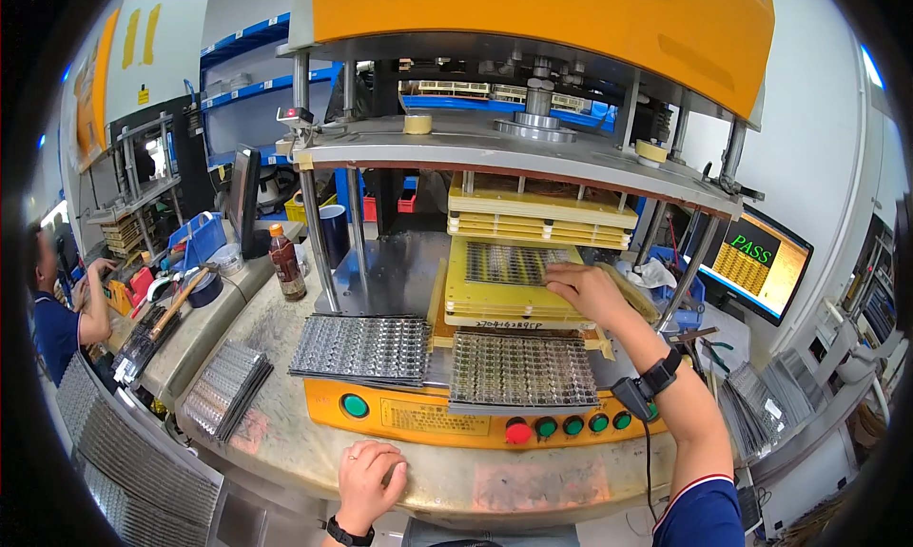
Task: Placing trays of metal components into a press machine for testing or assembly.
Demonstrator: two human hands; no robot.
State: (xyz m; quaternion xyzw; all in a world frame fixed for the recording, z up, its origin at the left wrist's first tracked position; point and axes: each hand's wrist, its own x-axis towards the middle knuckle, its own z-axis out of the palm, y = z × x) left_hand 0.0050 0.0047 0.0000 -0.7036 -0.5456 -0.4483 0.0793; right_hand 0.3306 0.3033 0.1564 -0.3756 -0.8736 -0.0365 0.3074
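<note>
My right hand [582,288] reaches into the press with bent fingers at the right edge of a circuit board panel [504,263]. That panel lies flat on the yellow lower test fixture [461,293]; my thumb is hidden. At the near edge of the bench my left hand [369,476] rests with its fingers curled in, no object visible in it. Between my hands, a stack of panels [523,368] stands in front of the fixture, with another stack of panels [359,347] to its left.
The yellow upper fixture [542,214] hangs over the lower one, beneath the press plate [456,152]. Buttons, including a red one [517,431], line the front. More panels [228,385] lie left, near a bottle [286,262]. A lit monitor [761,262] stands right; another person [71,319] works far left.
</note>
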